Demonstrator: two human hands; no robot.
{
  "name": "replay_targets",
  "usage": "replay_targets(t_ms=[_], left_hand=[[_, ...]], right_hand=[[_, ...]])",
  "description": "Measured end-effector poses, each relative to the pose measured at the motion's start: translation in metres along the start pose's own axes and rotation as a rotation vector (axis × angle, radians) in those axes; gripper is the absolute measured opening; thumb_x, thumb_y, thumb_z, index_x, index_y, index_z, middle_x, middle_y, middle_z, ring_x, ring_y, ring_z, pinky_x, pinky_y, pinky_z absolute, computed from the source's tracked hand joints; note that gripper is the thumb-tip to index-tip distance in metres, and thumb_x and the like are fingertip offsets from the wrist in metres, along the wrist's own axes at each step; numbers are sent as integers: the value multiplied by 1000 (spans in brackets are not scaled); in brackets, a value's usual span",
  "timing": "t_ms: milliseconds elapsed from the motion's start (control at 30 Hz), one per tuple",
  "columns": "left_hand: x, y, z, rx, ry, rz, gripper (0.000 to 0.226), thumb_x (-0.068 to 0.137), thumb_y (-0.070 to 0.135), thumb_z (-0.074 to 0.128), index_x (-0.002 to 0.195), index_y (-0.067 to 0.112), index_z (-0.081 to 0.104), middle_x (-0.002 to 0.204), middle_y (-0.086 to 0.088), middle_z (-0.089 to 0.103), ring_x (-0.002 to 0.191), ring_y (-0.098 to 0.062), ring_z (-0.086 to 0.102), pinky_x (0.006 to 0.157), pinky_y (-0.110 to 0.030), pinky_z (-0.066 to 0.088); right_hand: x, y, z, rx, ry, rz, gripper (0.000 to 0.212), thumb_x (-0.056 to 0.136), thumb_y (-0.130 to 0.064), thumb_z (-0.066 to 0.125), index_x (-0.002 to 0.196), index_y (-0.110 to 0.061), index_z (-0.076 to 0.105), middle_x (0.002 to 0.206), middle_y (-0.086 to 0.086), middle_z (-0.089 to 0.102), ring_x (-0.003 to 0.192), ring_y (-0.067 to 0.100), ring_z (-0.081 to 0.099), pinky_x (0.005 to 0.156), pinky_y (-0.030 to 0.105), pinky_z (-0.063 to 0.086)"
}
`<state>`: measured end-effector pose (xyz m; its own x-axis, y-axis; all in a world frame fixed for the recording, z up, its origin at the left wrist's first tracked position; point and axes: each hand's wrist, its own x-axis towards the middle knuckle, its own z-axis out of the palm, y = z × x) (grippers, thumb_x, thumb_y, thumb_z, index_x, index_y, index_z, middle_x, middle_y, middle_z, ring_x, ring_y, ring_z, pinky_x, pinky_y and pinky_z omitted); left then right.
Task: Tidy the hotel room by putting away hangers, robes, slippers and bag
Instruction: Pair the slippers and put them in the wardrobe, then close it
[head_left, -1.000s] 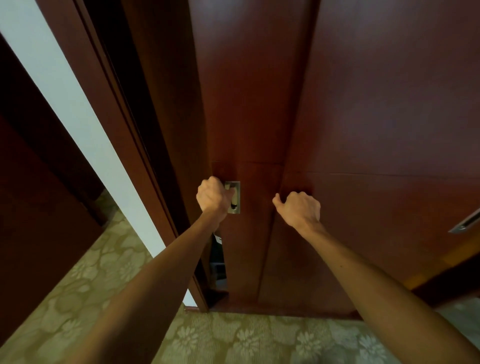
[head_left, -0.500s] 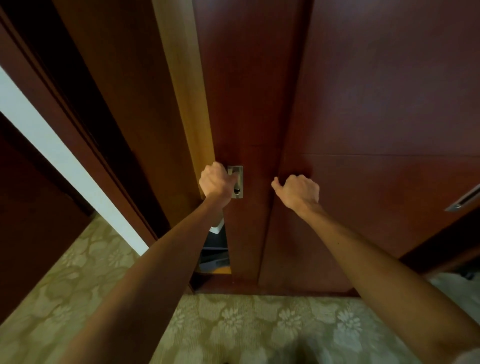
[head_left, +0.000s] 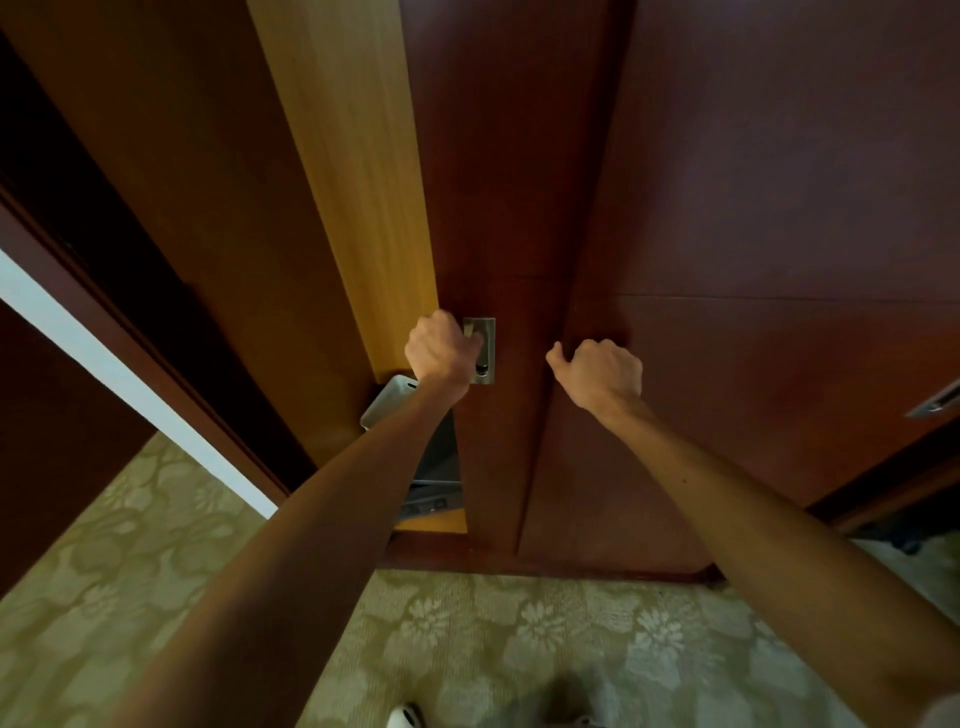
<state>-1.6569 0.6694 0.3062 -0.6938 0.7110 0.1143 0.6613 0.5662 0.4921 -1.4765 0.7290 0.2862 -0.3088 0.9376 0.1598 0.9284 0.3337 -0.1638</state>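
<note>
- Sliding wardrobe door (head_left: 498, 197) in dark red-brown wood, slid partly aside, with a narrow gap of lit interior showing just left of it.
- Recessed metal pull (head_left: 480, 351) set near that door's left edge, at mid height.
- Left hand (head_left: 441, 349) curled closed at the pull, fingertips hooked into the recess, forearm reaching up from the lower left.
- Right hand (head_left: 602, 371) to the right of the pull, loosely fisted with thumb out, knuckles against the edge where the second door panel (head_left: 779, 234) overlaps the first; holding nothing that can be made out.
- Pale yellow-wood inner side panel (head_left: 358, 171) left of the pull, running upward.
- Below the pull, inside the gap: a light grey tilted object (head_left: 387, 402) and a dark grey box-like unit (head_left: 439, 467), both partly hidden by the left forearm; too little visible to name.
- None of the hangers, robes, slippers or bag visible in the gap.
- Another metal pull (head_left: 937, 402) far right of the first, on the second panel.
- Floral beige carpet (head_left: 467, 639) below the doors.
- White strip of wall (head_left: 119, 374) well left of the pull, between dark wood frames.
- White shoe tip (head_left: 405, 717) at the bottom edge.
</note>
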Motion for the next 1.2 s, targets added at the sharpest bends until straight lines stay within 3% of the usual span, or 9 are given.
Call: replay_targets(t_ms=[167, 300, 467, 867, 1067, 1200], left_hand=[[-15, 30, 18, 3, 17, 29, 43, 86, 50, 73, 96, 10, 66, 91, -7, 67, 85, -25, 67, 76, -40, 60], [-22, 45, 28, 2, 21, 28, 39, 87, 48, 73, 93, 10, 66, 87, -4, 65, 83, -23, 66, 71, -36, 58], [-25, 57, 29, 37, 25, 6, 38, 87, 47, 74, 90, 10, 65, 83, -3, 61, 80, -21, 64, 66, -33, 53], [-28, 56, 20, 122, -7, 12, 46, 86, 58, 70, 78, 14, 62, 70, 0, 59, 66, -19, 62, 61, -32, 54], [-23, 40, 28, 139, -126, 21, 53, 88, 66, 60, 76, 14, 60, 67, 0, 57, 65, -17, 61, 64, -30, 54], [-17, 27, 47, 84, -305, 113, 44, 94, 56, 55, 85, 15, 68, 69, 2, 72, 65, -15, 71, 69, -35, 61]], right_hand=[[0, 33, -5, 3, -3, 0, 68, 101, -54, 33, 52, -14, 57, 50, 0, 57, 51, 20, 59, 50, 27, 36], [1, 37, -8, 8, -8, -30, 66, 100, -57, 35, 52, -16, 57, 50, -2, 55, 46, 15, 48, 51, 27, 33], [1, 32, -6, 11, 4, -64, 62, 101, -50, 35, 50, -19, 50, 48, -2, 51, 51, 20, 54, 53, 29, 40], [-3, 34, -6, 44, -1, -62, 61, 104, -46, 33, 52, -18, 46, 48, -3, 45, 48, 17, 45, 52, 29, 34], [-7, 26, -1, 94, 4, 10, 57, 105, -43, 31, 62, -15, 56, 56, 1, 54, 62, 24, 63, 57, 31, 40], [-15, 21, 2, 125, -21, 100, 50, 103, -40, 36, 82, -10, 68, 84, 10, 68, 82, 30, 67, 68, 35, 45]])
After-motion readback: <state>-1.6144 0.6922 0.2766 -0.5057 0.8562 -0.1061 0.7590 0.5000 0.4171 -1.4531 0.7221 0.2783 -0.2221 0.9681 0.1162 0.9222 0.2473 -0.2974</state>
